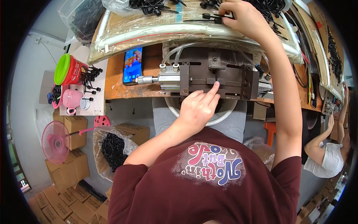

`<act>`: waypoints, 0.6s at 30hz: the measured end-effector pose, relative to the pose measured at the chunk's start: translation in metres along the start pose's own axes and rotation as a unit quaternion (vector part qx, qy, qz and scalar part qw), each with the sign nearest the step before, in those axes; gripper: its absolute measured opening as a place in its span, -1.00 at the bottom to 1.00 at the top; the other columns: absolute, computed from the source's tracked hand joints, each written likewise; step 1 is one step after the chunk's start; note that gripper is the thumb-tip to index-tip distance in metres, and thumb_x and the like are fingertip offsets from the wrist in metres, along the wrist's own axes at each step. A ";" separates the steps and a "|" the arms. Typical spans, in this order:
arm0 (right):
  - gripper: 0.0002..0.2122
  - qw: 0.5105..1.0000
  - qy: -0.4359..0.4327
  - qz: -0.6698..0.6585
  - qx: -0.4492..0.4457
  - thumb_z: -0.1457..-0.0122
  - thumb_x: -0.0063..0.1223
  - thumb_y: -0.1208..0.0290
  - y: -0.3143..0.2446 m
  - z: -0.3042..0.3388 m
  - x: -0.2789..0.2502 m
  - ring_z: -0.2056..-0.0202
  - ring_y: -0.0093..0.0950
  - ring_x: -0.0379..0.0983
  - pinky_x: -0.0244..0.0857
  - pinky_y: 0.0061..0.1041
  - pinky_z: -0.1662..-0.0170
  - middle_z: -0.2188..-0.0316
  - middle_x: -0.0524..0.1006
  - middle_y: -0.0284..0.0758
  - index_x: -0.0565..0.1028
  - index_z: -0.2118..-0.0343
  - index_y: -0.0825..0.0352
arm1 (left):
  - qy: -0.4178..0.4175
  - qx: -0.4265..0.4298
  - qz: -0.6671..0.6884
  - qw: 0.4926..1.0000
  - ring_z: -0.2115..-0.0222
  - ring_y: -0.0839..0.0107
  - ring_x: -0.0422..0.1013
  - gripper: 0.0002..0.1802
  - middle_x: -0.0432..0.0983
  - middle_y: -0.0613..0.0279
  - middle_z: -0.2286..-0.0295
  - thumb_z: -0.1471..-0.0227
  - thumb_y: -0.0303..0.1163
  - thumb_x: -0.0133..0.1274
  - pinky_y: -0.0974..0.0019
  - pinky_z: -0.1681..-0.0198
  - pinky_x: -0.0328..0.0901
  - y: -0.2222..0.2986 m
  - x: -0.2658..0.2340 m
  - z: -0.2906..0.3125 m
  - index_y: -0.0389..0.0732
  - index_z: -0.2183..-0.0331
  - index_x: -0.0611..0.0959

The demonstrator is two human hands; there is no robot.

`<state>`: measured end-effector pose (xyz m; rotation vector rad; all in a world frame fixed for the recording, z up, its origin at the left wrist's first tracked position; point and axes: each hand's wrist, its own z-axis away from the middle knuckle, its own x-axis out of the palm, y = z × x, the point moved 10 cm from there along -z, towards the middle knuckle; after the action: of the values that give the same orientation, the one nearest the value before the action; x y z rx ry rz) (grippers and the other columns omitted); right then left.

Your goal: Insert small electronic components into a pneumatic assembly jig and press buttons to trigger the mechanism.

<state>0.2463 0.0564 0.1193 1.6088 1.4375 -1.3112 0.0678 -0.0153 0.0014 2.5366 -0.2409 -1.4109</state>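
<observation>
My left hand (199,110) reaches over a dark metal clamping fixture (238,71). Its fingers are stretched out, and the index fingertip rests on a small block (212,81) at the fixture's middle; any small part under the fingertip is hidden. Farther off, my right hand (246,20) is at the plastic-wrapped board, thumb and fingers closed around the ends of black thin-stemmed plastic parts (207,17). How many of these it grips I cannot tell. More such black parts (266,11) lie heaped beside and behind that hand.
Air cylinders (169,80) with clear hoses (177,52) flank the fixture. A phone (133,65) lies on the bench to the left, near a red-and-green bucket (72,71). Below are a white basket (220,119), a bag of black parts (113,149), cartons (69,168) and a pink fan (56,142). Another person (326,158) works at right.
</observation>
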 end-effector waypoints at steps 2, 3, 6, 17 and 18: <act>-0.83 1.000 0.000 -0.028 0.012 0.04 0.16 0.42 0.013 -0.001 0.004 0.27 -0.20 0.47 0.35 -0.32 0.16 0.34 0.51 -0.18 0.58 0.37 0.36 | -0.010 -0.002 0.011 1.000 0.45 0.27 0.51 -0.75 0.50 0.11 0.04 0.22 -0.46 0.26 0.33 0.28 0.41 0.000 -0.001 -0.004 -0.23 0.37 0.66; -0.82 0.999 0.000 -0.042 0.017 0.04 0.18 0.42 0.019 -0.001 0.005 0.27 -0.21 0.48 0.35 -0.33 0.16 0.35 0.51 -0.18 0.59 0.37 0.37 | -0.015 -0.005 0.012 1.000 0.45 0.28 0.51 -0.76 0.50 0.11 0.04 0.22 -0.46 0.26 0.33 0.29 0.41 0.000 0.001 -0.004 -0.23 0.37 0.66; -0.82 0.996 0.054 -0.070 0.034 0.03 0.19 0.43 0.023 0.001 -0.005 0.33 -0.25 0.48 0.36 -0.36 0.19 0.38 0.51 -0.18 0.60 0.36 0.39 | -0.023 -0.019 0.016 0.999 0.46 0.29 0.52 -0.76 0.51 0.12 0.04 0.23 -0.46 0.27 0.34 0.32 0.41 -0.004 0.004 -0.003 -0.23 0.38 0.67; -0.83 0.962 0.153 -0.198 0.106 0.04 0.24 0.43 0.041 0.017 -0.025 0.31 -0.28 0.46 0.37 -0.40 0.22 0.32 0.50 -0.23 0.57 0.41 0.42 | -0.041 -0.030 0.012 0.999 0.57 0.34 0.48 -0.77 0.52 0.15 0.05 0.22 -0.44 0.27 0.35 0.42 0.38 -0.006 0.007 -0.002 -0.20 0.38 0.66; -0.82 0.945 0.162 -0.250 0.138 0.04 0.23 0.43 0.053 0.019 -0.022 0.31 -0.25 0.48 0.39 -0.38 0.24 0.30 0.52 -0.20 0.56 0.39 0.42 | -0.043 -0.031 0.012 0.999 0.58 0.34 0.47 -0.77 0.52 0.15 0.05 0.22 -0.43 0.27 0.35 0.43 0.37 -0.007 0.007 -0.002 -0.19 0.38 0.66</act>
<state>0.2935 0.0193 0.1249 1.7687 2.0371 -1.6416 0.0734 -0.0105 -0.0050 2.4184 -0.2372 -1.4964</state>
